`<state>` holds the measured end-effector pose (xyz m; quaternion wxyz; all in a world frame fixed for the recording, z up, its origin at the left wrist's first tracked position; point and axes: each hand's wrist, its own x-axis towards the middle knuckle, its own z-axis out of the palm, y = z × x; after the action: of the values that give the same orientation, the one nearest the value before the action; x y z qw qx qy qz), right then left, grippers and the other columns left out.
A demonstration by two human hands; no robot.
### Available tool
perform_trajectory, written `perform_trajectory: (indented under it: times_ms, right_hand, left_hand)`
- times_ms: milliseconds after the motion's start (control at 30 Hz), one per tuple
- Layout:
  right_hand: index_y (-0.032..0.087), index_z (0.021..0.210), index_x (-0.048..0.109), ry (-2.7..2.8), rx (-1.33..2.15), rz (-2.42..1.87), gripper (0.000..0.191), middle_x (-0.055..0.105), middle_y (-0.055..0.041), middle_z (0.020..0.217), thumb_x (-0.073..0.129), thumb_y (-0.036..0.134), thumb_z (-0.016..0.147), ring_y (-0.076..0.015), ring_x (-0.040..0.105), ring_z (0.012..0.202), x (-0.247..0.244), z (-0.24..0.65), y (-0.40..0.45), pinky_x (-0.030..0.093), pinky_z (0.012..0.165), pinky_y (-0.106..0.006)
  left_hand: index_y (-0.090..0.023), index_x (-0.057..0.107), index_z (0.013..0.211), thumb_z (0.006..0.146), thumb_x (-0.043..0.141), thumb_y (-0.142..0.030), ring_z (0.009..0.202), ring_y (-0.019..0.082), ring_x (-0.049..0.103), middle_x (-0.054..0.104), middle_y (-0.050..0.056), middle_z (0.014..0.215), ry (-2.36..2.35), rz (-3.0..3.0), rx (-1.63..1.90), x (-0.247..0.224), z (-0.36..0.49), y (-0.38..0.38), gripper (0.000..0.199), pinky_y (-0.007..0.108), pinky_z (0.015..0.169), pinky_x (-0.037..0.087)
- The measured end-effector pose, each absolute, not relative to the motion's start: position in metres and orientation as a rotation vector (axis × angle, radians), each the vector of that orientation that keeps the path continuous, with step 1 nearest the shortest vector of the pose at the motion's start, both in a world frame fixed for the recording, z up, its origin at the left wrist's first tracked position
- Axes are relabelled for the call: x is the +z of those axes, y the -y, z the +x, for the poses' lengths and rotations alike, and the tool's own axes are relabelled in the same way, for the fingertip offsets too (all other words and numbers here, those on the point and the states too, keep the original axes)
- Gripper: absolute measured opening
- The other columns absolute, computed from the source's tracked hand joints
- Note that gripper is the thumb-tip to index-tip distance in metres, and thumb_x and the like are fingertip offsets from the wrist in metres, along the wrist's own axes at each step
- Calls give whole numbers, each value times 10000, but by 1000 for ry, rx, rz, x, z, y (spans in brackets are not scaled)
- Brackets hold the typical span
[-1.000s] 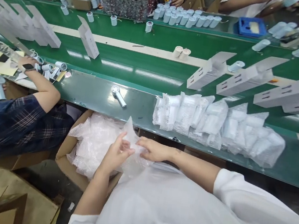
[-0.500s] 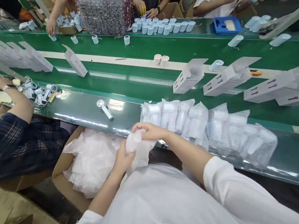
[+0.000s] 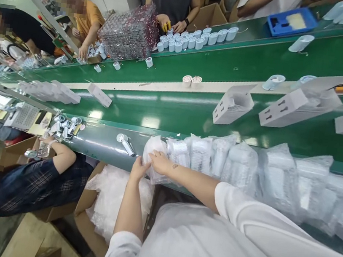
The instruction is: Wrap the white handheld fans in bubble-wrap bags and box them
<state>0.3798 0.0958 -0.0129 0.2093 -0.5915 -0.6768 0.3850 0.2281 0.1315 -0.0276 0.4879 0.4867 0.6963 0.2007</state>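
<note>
Both of my hands are at a white bubble-wrap bag (image 3: 155, 146) at the bench's front edge. My left hand (image 3: 139, 168) pinches its lower left side. My right hand (image 3: 159, 162) holds its front with bent fingers. What the bag contains is hidden. Right beside it, a row of wrapped pale blue items (image 3: 201, 155) in bubble bags runs to the right. A white handheld fan (image 3: 126, 144) lies on the bench a little to the left of my hands.
A carton of bubble bags (image 3: 109, 198) stands below the bench at left. Open white boxes (image 3: 232, 105) stand on the green conveyor (image 3: 168, 109). A co-worker in plaid (image 3: 36, 182) sits at left; others work across the line, near pale blue cups (image 3: 199, 43).
My hands and the bag have moved up from in front of my body onto the bench edge, beside the row. The view has turned, and the left co-worker's arm has drawn back.
</note>
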Motion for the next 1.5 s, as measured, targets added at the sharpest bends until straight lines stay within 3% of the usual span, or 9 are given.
perform_trajectory:
  times_ms: [200,367,500,667,800,933,1067,1267,1500]
  right_hand:
    - [181,1386,476,1753,1215,-1825,618,256,-182,1553,616,175,784,-445,191,1416,-34,372,-115,255,1087,-637]
    - [214,1371,485,1731,1190,-1830,577,276,-138,1552,592,198,804,-373,157,1443,-22,377,-117,212,1112,-618]
    - [156,1142,612,1258,1225,-1637,303,548,-150,1318,515,259,873,-275,452,1291,2,399,-111,336,1087,-526]
    - [184,1028,573,369,1739,-1027,286,677,-86,987,606,404,848,-190,664,883,39,421,-112,556,813,-367]
    - [197,993,539,230,1635,-918,269,670,-17,813,691,287,790,-147,654,694,60,442,-94,572,648,-293]
    - [196,1006,525,156,1696,-834,283,685,-45,888,685,320,809,-170,675,758,69,473,-51,587,621,-296]
    - [161,1071,497,132,1955,-772,473,689,-65,852,772,328,724,-197,691,743,62,478,-6,591,595,-304]
    - [239,1419,126,94,2104,-879,1030,687,-54,904,815,266,654,-216,705,728,53,448,3,586,549,-319]
    - [162,1037,522,201,1958,-1017,334,668,-48,771,678,248,754,-178,675,627,63,455,-14,550,454,-246]
  left_hand:
    - [-174,574,887,687,696,-366,1264,346,487,660,179,1025,-2102,1159,597,-18,190,-196,303,433,985,407]
    - [-201,549,680,666,674,-303,933,311,655,633,96,700,-1994,1081,617,-16,202,-223,162,354,744,494]
    - [-171,554,772,791,498,-377,649,179,627,583,37,661,-1843,981,723,8,211,-201,214,256,536,446]
    - [-143,591,814,758,590,-522,501,120,531,580,25,650,-1214,947,628,39,243,-136,384,234,464,404]
    - [-144,634,878,791,590,-553,715,212,618,627,94,800,-1129,1394,449,33,260,-111,420,332,640,499]
    - [-159,653,955,652,780,-263,1114,314,530,608,155,1089,-1196,2105,147,6,265,-114,344,417,971,415]
    - [-141,679,884,825,536,-120,1004,252,594,654,143,966,-1208,2193,-139,-5,269,-119,156,371,927,434]
    - [-175,711,880,830,550,-253,791,172,635,704,58,870,-1075,1931,355,26,259,-122,185,290,764,487]
    - [-174,708,825,791,625,-310,743,160,640,705,34,787,-1054,1838,602,68,255,-112,163,281,735,496]
